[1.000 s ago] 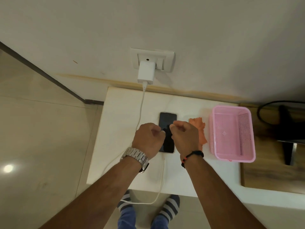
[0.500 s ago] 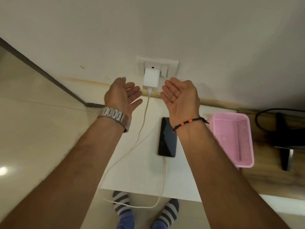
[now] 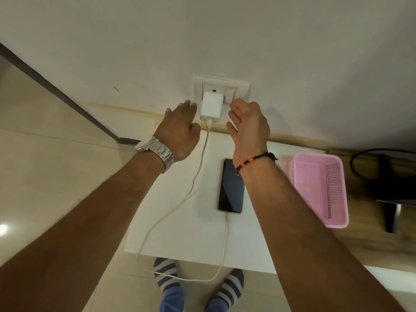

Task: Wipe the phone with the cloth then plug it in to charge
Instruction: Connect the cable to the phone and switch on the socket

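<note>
A dark phone (image 3: 231,185) lies screen-up on the white table (image 3: 193,230). A white cable (image 3: 198,172) runs from its near end, loops off the table's front edge and climbs to the white charger (image 3: 211,106) in the wall socket (image 3: 242,86). My left hand (image 3: 179,129) is raised left of the charger, back toward me, fingers relaxed, holding nothing. My right hand (image 3: 247,124) is raised right of the charger, turned on edge with straight fingers, empty too. My right forearm hides the cloth.
A pink mesh basket (image 3: 335,206) stands on the table right of the phone. Beyond it is a wooden surface with a black stand (image 3: 391,188) and a black cable. My striped socks (image 3: 167,278) show below the table's front edge.
Both hands left the phone, rose toward the wall with palms up, and have now turned over beside the charger. The phone lies still with the cable in it.
</note>
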### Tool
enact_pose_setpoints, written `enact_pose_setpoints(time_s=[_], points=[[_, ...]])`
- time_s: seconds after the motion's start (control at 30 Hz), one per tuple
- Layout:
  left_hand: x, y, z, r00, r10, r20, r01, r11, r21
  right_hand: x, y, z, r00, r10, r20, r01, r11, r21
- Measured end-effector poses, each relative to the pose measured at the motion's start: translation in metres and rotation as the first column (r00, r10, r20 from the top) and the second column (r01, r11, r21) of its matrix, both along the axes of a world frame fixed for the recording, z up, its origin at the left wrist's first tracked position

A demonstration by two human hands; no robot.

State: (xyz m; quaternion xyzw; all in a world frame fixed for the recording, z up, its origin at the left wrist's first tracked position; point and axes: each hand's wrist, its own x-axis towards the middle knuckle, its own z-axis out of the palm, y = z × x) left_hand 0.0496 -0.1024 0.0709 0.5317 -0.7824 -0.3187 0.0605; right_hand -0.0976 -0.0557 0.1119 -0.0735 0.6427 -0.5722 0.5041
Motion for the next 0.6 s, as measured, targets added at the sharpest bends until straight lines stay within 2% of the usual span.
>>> enact_pose_setpoints(time_s=[0.1, 0.23, 0.6], points=[[0.0067, 0.0026, -0.0101, 0.964, -0.162, 0.211, 0.185, 0.978, -0.096, 0.0031, 0.0031, -0.0001, 0.998, 0.027, -0.052, -0.027, 1.000, 0.000], [0.0090, 0.0063, -0.0124, 0.918, -0.206, 0.339, 0.271, 0.950, -0.155, 0.0043, 0.0033, -0.0006, 0.998, 0.032, -0.057, -0.033, 0.999, -0.011], [0.0079, 0.0001, -0.0065, 0.902, -0.206, 0.380, 0.291, 0.940, -0.181, 0.0032, -0.0004, -0.0050, 0.997, -0.011, 0.073, 0.017, 0.997, -0.079]])
